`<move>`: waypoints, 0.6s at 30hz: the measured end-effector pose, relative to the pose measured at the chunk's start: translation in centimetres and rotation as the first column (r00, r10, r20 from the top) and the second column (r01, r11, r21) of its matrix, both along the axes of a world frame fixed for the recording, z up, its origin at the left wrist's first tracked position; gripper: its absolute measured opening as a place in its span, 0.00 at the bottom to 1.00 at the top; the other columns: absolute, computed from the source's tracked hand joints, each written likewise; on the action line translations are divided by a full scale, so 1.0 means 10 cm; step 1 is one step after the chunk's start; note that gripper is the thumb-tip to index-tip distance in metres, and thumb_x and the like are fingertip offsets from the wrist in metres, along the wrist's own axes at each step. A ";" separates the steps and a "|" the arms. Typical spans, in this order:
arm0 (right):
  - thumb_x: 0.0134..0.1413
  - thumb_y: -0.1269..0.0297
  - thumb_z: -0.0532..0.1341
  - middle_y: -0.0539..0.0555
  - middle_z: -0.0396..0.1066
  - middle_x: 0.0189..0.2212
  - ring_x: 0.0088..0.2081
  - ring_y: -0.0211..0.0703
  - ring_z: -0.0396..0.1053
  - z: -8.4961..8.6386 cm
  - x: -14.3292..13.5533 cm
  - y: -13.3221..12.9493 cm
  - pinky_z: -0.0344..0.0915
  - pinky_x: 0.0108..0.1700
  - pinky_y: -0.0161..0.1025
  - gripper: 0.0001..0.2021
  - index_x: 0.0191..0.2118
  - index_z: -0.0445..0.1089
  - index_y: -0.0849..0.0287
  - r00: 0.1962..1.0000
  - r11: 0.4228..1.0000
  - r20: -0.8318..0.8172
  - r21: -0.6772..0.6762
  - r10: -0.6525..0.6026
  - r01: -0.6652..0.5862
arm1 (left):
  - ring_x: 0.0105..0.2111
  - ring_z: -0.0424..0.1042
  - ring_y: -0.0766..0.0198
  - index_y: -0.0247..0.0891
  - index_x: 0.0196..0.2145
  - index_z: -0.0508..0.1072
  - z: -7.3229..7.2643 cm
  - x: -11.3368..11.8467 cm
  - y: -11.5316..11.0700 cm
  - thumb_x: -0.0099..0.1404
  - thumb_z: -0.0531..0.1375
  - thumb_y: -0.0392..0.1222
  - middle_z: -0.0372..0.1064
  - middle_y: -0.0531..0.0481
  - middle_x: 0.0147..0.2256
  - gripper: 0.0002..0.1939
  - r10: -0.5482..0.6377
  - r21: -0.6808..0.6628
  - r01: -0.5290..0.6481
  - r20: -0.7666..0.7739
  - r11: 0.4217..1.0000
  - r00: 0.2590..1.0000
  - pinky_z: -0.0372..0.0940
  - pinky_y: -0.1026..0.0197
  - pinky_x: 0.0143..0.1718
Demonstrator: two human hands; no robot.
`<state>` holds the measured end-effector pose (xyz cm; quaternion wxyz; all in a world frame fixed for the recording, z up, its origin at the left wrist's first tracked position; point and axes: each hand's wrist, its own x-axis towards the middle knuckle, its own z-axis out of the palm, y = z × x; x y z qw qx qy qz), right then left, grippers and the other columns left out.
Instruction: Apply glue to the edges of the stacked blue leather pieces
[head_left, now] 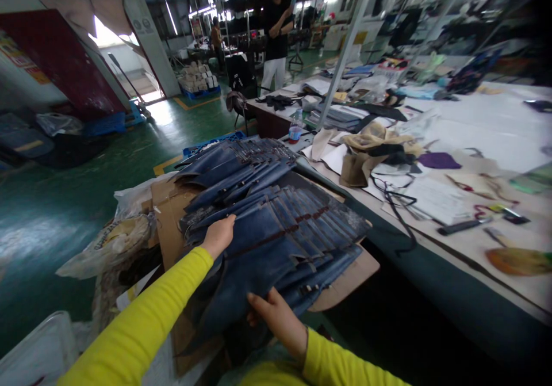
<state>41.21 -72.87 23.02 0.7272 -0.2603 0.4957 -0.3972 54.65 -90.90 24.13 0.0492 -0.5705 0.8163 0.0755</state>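
Observation:
Rows of overlapping dark blue flat panels (310,225) lie fanned out on cardboard in front of me; leather or denim, I cannot tell which. My left hand (219,235) is closed at the left edge of the nearest blue panel (259,253), its fingertips pressed on the material. Lower down, my right hand (276,317) pinches the near edge of that same panel between thumb and fingers. The panel bends slightly between both hands. More blue panels (241,167) stand in a second row farther back.
A long table (487,144) at the right bears cloth scraps, a black strap (394,202), a dark-handled tool (461,226) and a bottle (295,126). Plastic bags (107,242) sit left of the cardboard (168,219). A person (276,35) stands beyond on the green floor.

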 end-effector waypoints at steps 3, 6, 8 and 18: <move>0.34 0.45 0.67 0.47 0.67 0.22 0.22 0.35 0.67 0.00 0.04 -0.03 0.65 0.28 0.35 0.30 0.39 0.59 0.62 0.991 0.995 0.134 0.101 -0.020 0.006 | 0.42 0.71 0.59 0.39 0.51 0.64 -0.05 -0.05 0.04 0.69 0.43 0.36 0.71 0.44 0.41 0.17 -0.059 -0.022 0.059 -0.001 0.998 0.998 0.64 0.59 0.43; 0.35 0.45 0.67 0.50 0.69 0.25 0.24 0.35 0.68 -0.02 0.09 -0.04 0.65 0.29 0.34 0.28 0.35 0.61 0.62 0.975 0.989 0.222 0.145 -0.018 -0.015 | 0.50 0.64 0.62 0.40 0.52 0.64 -0.12 -0.08 0.08 0.67 0.44 0.31 0.65 0.45 0.51 0.19 -0.127 -0.040 0.127 -0.004 0.991 0.992 0.62 0.61 0.48; 0.37 0.41 0.64 0.54 0.70 0.28 0.24 0.35 0.69 -0.03 0.11 -0.05 0.65 0.28 0.34 0.29 0.35 0.62 0.64 0.965 0.985 0.257 0.146 0.052 -0.092 | 0.54 0.59 0.61 0.38 0.52 0.65 -0.16 -0.07 0.09 0.67 0.44 0.30 0.60 0.45 0.56 0.19 -0.156 -0.048 0.156 0.006 0.987 0.988 0.61 0.60 0.50; 0.61 0.61 0.50 0.54 0.72 0.36 0.39 0.39 0.68 0.76 -0.43 -0.38 0.62 0.43 0.35 0.14 0.42 0.72 0.59 0.720 0.583 -0.677 -0.528 0.150 -0.618 | 0.61 0.47 0.54 0.37 0.61 0.51 0.01 -0.37 0.25 0.67 0.40 0.31 0.47 0.41 0.62 0.25 -0.251 -0.107 0.246 -0.042 0.963 0.967 0.54 0.50 0.56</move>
